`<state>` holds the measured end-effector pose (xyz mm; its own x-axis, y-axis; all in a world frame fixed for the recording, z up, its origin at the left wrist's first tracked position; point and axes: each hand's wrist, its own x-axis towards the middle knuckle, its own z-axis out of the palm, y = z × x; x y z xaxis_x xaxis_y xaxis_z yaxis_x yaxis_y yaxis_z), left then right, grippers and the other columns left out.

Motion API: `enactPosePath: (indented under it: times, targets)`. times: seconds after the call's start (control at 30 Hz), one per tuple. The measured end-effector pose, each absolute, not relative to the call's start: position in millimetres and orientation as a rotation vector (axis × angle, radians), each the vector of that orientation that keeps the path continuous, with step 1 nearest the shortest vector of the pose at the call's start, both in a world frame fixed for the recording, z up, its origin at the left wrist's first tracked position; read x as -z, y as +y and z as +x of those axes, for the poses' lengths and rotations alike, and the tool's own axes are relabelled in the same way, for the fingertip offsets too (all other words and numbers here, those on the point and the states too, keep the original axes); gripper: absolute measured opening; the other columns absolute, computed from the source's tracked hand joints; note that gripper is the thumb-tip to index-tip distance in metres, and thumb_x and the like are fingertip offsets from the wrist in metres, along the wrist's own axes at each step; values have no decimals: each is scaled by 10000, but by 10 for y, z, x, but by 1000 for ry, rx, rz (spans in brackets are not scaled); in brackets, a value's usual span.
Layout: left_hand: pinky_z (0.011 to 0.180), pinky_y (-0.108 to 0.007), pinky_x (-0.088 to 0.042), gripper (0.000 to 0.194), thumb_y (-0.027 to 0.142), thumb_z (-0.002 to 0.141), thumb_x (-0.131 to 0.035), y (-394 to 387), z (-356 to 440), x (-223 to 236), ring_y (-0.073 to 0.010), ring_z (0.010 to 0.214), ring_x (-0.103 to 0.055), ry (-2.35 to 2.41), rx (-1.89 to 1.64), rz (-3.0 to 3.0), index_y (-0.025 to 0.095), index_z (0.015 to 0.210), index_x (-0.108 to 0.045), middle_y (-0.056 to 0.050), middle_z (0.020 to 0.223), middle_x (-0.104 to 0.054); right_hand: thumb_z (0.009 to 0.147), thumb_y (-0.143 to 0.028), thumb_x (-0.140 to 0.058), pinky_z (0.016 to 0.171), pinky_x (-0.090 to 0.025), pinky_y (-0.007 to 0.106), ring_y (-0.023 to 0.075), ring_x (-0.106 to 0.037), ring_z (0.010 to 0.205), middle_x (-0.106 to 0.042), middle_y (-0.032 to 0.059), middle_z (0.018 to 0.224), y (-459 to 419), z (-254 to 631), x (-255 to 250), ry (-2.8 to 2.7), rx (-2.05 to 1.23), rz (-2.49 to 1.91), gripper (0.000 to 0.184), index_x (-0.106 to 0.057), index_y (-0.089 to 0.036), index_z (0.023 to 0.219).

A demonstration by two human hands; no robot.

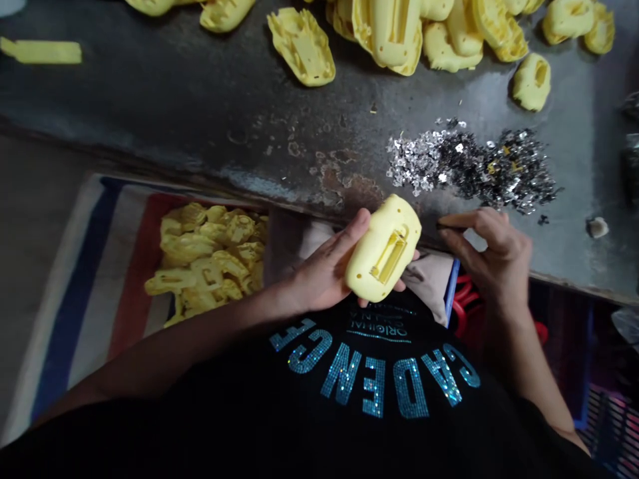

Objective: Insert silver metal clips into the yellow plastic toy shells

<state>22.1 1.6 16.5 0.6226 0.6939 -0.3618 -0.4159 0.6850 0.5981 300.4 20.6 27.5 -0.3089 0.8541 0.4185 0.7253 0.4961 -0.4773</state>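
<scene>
My left hand [327,269] is wrapped round a yellow plastic shell [367,273], held tilted in front of my chest. The side facing up has a long rectangular slot and several small round holes. To the right, my right hand [494,249] is closed in a pinch, apart from the shell. A small dark piece [440,227] shows at its thumb and fingertip, too small to name surely. Just beyond that hand, a pile of small shiny metal plates [474,163] lies on the dark metal table [200,113], with a few yellow bits among them.
Several yellow shells [302,50] lie along the table's far side, some heaped. One small yellow shell [532,82] sits above the metal pile. Below the table's edge, a striped sack [130,266] holds many yellow parts [214,259]. A red object [466,306] is under the table.
</scene>
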Motion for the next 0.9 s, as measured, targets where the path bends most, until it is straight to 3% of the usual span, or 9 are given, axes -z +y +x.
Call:
enactPosePath:
  times: [0.17, 0.3, 0.53, 0.77, 0.9]
  targets:
    - [426, -203, -522, 842, 861, 1029, -720, -28, 261, -165, -252, 748, -842, 576, -638, 495, 245, 1602, -697, -105, 1079, -874, 1041, -107, -852, 836, -620, 416, 228, -829, 895, -891, -19, 1050, 55, 2768, -665, -2103, -576, -1005, 273, -825, -333, 1191]
    - [444, -201, -547, 788, 851, 1099, -615, -58, 281, -147, -243, 766, -844, 521, -630, 512, 241, 1594, -679, -81, 1026, -844, 1029, -95, -854, 813, -647, 402, 236, -819, 895, -883, 15, 1064, 68, 2717, -738, -2230, -512, -936, 289, -815, -311, 1217]
    - [425, -197, -523, 716, 857, 1092, -631, -69, 292, -170, -250, 747, -841, 519, -624, 522, 250, 1450, -757, -43, 901, -800, 1056, -72, -812, 807, -658, 401, 242, -799, 899, -876, 47, 1104, 65, 2709, -827, -2456, -230, -882, 296, -781, -284, 1259]
    - [432, -192, -514, 704, 866, 1059, -684, -62, 302, -179, -252, 762, -850, 517, -614, 524, 271, 1429, -763, -96, 1088, -865, 1084, -85, -789, 790, -626, 396, 234, -755, 886, -862, 51, 1078, 42, 2683, -877, -2564, -25, -826, 249, -758, -266, 1252]
    - [432, -208, -522, 730, 868, 1029, -735, -47, 304, -157, -254, 768, -844, 514, -601, 508, 275, 1454, -762, -95, 1087, -862, 1077, -59, -785, 807, -610, 404, 236, -738, 903, -854, 61, 1088, 5, 2669, -846, -2570, 11, -828, 276, -751, -246, 1276]
